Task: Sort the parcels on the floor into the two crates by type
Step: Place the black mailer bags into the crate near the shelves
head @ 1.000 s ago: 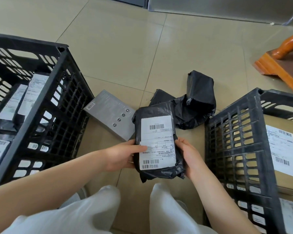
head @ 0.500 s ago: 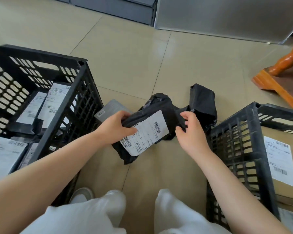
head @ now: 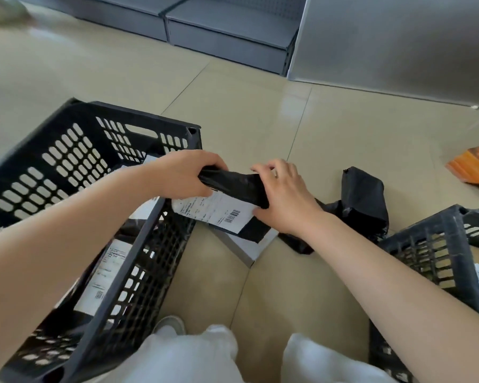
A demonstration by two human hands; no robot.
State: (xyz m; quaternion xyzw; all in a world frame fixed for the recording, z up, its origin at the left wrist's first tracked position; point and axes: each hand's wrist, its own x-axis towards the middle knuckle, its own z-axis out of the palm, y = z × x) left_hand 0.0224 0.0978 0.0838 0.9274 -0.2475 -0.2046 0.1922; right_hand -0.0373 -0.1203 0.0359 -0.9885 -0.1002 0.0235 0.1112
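A black poly-bag parcel [head: 233,186] with a white shipping label hangs in the air over the right rim of the left crate [head: 150,217]. My left hand [head: 186,174] grips its left end and my right hand [head: 284,193] grips its right end. The left crate, black and slotted, holds several black bagged parcels [head: 105,275] with white labels. Another black bag parcel [head: 362,200] lies on the floor to the right. A grey flat box [head: 249,247] shows under the held parcel. The right crate [head: 437,244] stands at the right edge, with a labelled parcel partly visible inside.
Beige tiled floor [head: 260,120] stretches ahead. Grey low cabinets [head: 219,31] and a metal panel [head: 398,42] stand at the back. An orange wooden furniture foot [head: 476,164] is at the far right. My knees in white trousers [head: 205,355] are between the crates.
Both hands have lifted the black parcel up and leftward, from low over the floor to the left crate's rim. The view has tilted up and the parcel now lies more horizontally.
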